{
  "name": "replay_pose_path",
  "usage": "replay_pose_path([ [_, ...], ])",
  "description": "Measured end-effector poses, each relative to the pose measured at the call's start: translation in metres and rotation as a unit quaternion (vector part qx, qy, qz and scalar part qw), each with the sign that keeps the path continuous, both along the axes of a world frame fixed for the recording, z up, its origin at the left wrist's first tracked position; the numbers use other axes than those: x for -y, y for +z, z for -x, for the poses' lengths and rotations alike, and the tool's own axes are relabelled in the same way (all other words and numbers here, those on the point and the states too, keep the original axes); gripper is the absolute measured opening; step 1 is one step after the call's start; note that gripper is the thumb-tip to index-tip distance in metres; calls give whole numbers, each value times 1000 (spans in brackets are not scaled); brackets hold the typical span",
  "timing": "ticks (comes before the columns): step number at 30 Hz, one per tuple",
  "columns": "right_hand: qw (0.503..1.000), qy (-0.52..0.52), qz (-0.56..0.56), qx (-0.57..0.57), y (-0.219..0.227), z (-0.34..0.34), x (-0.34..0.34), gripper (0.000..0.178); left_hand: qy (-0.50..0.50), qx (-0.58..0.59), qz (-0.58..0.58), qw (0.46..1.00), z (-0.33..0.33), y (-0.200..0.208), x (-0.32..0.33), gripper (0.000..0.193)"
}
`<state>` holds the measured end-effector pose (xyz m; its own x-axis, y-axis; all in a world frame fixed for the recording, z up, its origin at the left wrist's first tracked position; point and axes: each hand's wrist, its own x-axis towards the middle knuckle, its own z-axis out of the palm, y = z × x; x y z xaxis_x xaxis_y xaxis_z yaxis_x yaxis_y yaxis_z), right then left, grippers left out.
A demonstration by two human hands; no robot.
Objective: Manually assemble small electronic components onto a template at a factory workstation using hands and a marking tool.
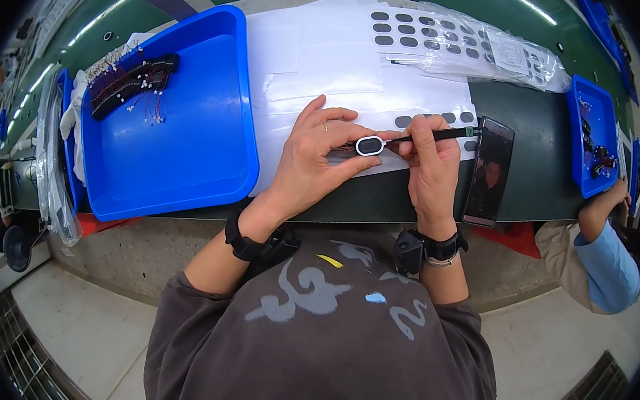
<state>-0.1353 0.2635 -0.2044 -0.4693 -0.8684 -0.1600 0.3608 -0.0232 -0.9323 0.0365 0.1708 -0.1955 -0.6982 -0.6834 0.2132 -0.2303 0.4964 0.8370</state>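
Two hands at work: your left hand [310,158] pinches the oval piece [369,145], your right hand [429,163] clamps the tweezers [438,135]; next, seat the pad squarely.

Dark phone screen [489,170] right; clear bag [482,51], perhaps labelled, behind.

**Colours and patterns, workbench**

Bench top [542,153]: dark green. Large tray [189,144], left: bright blue, holding black parts with red wires [130,80]. Small tray [592,139], right: the same blue. Sheets [323,65], far centre: white, set with rows of grey ovals [416,31]. Oval piece [369,145]: black, white-rimmed. Tool [442,134]: black. Phone [490,172]: black. Shirt [324,336]: brown-grey with pale grey swirls.
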Motion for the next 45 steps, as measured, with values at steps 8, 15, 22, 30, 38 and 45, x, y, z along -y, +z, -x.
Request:
replay_pose_path([
  [8, 1000, -15, 6, 12, 2, -3, 1, 21, 7, 0, 21, 1000, 0, 0, -2, 31],
  [15, 1000, 13, 12, 10, 2, -2, 1, 17, 41, -30, 87, 995, -2, 8, -10, 36],
  [22, 999, -9, -15, -38, 2, -1, -1, 20, 18, -27, 96, 995, -2, 0, -7, 31],
  [30, 977, -91, 57, -187, 18, -6, -7, 14, 0, -21, 118, 993, -4, 1, -4, 38],
  [38, 949, 101, 69, -292, 15, -16, -14, 19, -8, 51, 291, 955, -10, 5, -10, 54],
  [45, 950, 165, 6, -265, 14, -8, -13, 26, -18, 61, 358, 932, -22, 5, -2, 40],
])
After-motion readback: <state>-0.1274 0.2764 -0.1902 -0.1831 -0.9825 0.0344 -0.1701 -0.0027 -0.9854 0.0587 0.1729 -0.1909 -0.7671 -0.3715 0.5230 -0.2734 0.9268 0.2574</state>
